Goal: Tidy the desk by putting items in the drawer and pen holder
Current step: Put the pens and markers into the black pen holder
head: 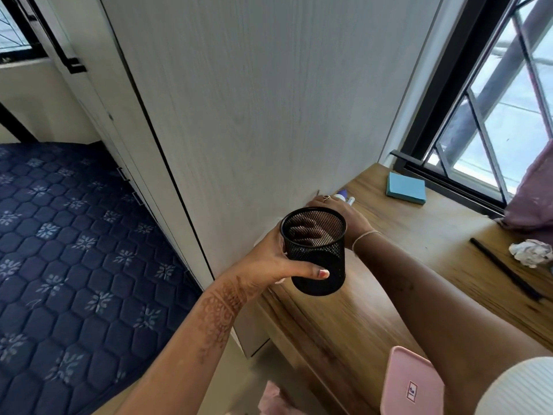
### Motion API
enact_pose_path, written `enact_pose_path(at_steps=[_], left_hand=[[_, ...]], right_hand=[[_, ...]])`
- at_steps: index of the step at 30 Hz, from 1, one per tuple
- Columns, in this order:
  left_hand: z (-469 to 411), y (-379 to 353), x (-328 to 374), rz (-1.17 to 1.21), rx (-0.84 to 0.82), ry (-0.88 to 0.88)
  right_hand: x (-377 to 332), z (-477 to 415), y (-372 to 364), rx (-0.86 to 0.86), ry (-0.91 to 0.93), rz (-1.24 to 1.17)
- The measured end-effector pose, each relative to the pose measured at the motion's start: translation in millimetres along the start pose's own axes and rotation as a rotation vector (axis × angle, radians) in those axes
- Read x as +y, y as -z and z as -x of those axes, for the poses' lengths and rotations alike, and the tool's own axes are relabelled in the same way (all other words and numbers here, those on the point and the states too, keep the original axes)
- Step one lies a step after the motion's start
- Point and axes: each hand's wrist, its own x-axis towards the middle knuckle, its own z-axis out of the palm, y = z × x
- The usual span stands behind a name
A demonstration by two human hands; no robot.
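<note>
Above the desk, the pen holder is gripped by the left hand; behind it, the right hand cannot be judged open or closed.

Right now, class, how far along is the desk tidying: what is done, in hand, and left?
Done: nothing visibly; the pen holder looks empty. In hand: the left hand grips the holder above the desk, and the right hand reaches toward small items by the wall. Left: blue sticky notes, a thin black stick and crumpled paper lie on the desk. No drawer is in view.
</note>
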Motion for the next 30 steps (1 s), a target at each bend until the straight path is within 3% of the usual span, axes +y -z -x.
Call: enact_pose_path(at_steps=[3,6,11,14,16,19,26,30], left_hand=[[-4,-6,3,0.017,-0.007,-0.013],[-11,-15,2,0.047,-0.023,-0.026],[-28,-40,-2,0.113,-0.028,-0.012],[-37,-59,-1,0.094,-0.046,-0.013],[-41,-75,-1,0.088,-0.06,-0.001],[-44,-101,-5,0.086,-0.08,0.025],[-52,-167,-21,0.097,-0.109,0.062],[-63,-193,-32,0.111,-0.12,0.088]], right_hand=[[0,-6,21,0.096,0.057,0.089],[7,-4,38,0.304,-0.141,-0.015],[20,7,84,0.749,-0.486,-0.475],[27,28,112,0.875,-0.584,-0.918],[32,51,130,0.848,-0.614,-1.08],[32,93,140,0.691,-0.606,-1.099],[14,179,123,0.455,-0.718,-0.888],[17,210,107,0.453,-0.815,-0.644]])
